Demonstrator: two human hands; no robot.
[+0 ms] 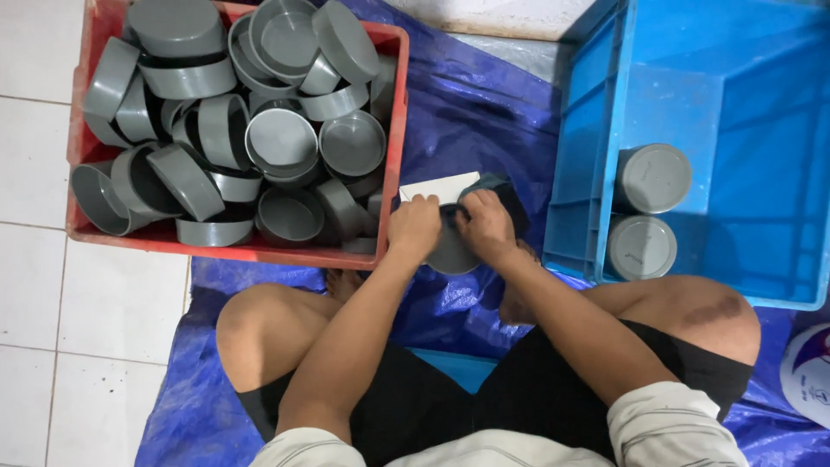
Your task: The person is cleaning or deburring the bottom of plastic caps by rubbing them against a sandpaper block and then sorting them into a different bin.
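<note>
My left hand (414,227) grips the rim of a grey round plastic cap (451,253) held over the blue tarp between the two crates. My right hand (486,227) presses a dark cloth (501,188) against the same cap. A white sheet (437,187) lies just behind both hands on the tarp. The cap's top is mostly hidden by my fingers and the cloth.
A red crate (397,112) at the left is heaped with several grey caps (281,138). A blue crate (577,173) at the right holds two grey caps (653,177) standing side by side. Blue tarp (471,112) covers the white tiled floor (35,285); my crossed legs sit below.
</note>
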